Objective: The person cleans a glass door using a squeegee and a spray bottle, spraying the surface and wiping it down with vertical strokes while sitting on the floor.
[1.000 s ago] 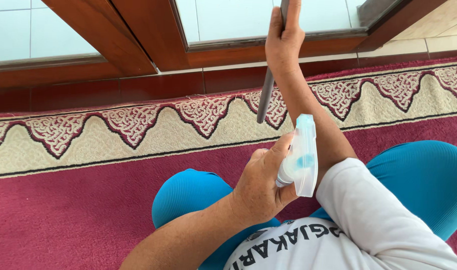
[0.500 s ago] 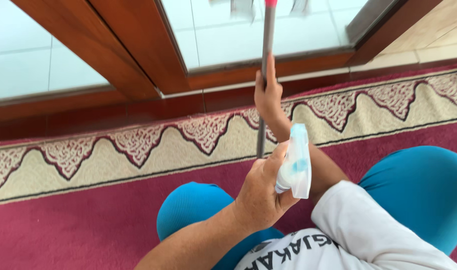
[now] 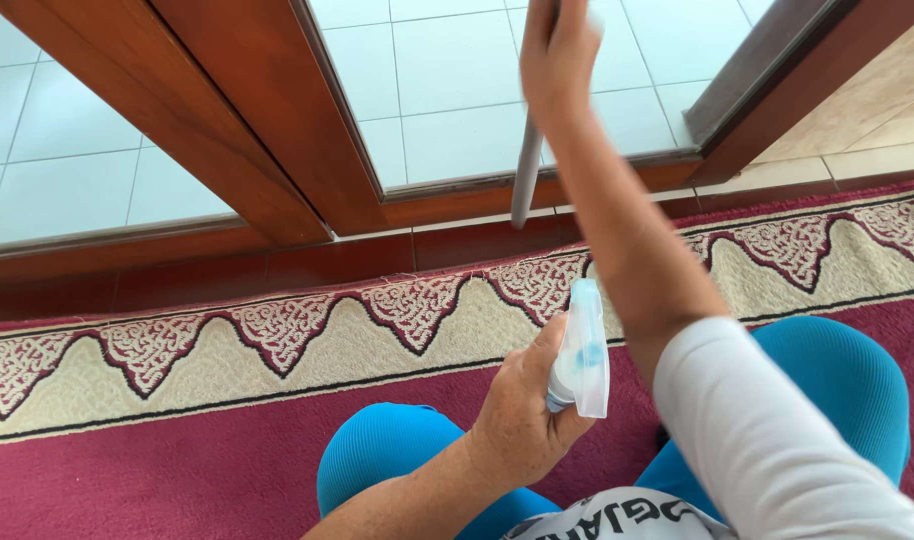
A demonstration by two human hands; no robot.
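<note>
Cleaning the glass door (image 3: 447, 90) with a pole tool, spray bottle in reserve.
The person kneels on the red carpet (image 3: 127, 480) facing the wood-framed pane. The right hand (image 3: 557, 60) is raised and clenched around the grey pole (image 3: 525, 175), which hangs in front of the lower glass; its head is out of view. The left hand (image 3: 517, 420) grasps a clear bottle (image 3: 582, 355) above the knees. Judged step: wiping the pane. The next stroke calls for a firm grip and even pressure.

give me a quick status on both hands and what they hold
Left hand grips pale spray bottle. Right hand raised, gripping grey pole against glass door. Nothing in the way.
</note>
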